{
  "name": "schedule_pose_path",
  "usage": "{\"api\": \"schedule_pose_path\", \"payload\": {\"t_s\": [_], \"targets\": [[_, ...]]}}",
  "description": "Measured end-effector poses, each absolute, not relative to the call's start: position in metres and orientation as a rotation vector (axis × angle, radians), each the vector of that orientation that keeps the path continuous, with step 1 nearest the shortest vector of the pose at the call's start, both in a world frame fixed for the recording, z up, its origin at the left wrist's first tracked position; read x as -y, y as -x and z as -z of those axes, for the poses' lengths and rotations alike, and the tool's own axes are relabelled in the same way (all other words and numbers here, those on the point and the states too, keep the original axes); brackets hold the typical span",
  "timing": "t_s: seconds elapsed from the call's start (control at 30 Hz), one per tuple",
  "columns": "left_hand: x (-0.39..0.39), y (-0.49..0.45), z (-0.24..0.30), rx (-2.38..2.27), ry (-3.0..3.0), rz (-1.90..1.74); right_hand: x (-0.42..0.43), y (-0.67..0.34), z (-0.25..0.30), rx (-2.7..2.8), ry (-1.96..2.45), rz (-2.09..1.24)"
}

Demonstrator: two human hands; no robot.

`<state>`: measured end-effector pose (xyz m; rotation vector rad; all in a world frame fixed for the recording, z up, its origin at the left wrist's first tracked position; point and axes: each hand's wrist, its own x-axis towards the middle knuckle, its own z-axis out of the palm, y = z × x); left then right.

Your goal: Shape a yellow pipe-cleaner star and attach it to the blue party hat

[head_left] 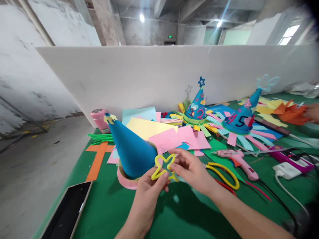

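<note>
A yellow pipe cleaner (163, 160), bent into a star-like outline, is held between my two hands above the table. My left hand (149, 194) pinches its lower left side between thumb and fingers. The fingers of my right hand (190, 169) close on its right side, where the yellow ends show below. Just behind my left hand, a blue paper cone hat (134, 151) leans to the left, with pale yellow fringe at its tip. Its base rests in a pink paper ring (122, 179). Yellow-handled scissors (225, 172) lie to the right of my right hand.
A phone (67, 210) lies front left. Behind are pink paper sheets (165, 137), green pipe cleaners (99, 138) and two decorated hats (195, 108). A pink glue gun (239, 160) and power strip (286, 157) lie right. Another person's hand (312, 113) touches orange paper.
</note>
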<state>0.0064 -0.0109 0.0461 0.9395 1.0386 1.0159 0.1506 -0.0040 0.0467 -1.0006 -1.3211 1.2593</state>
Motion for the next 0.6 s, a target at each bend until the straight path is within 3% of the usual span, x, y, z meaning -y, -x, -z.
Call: {"api": "schedule_pose_path", "payload": {"t_s": [0.17,0.47,0.6], "targets": [[0.014,-0.008,-0.036,-1.012,-0.841,-0.94,0.01,-0.163,-0.041,1.415,1.102,-1.162],[0.007,-0.008,-0.02,-1.024,-0.584,-0.994,0.053,-0.319,0.001,1.383,2.12,-0.016],[0.005,-0.012,-0.019,-1.026,-0.515,-1.01,0.069,-0.356,0.021,1.503,2.407,0.088]]}}
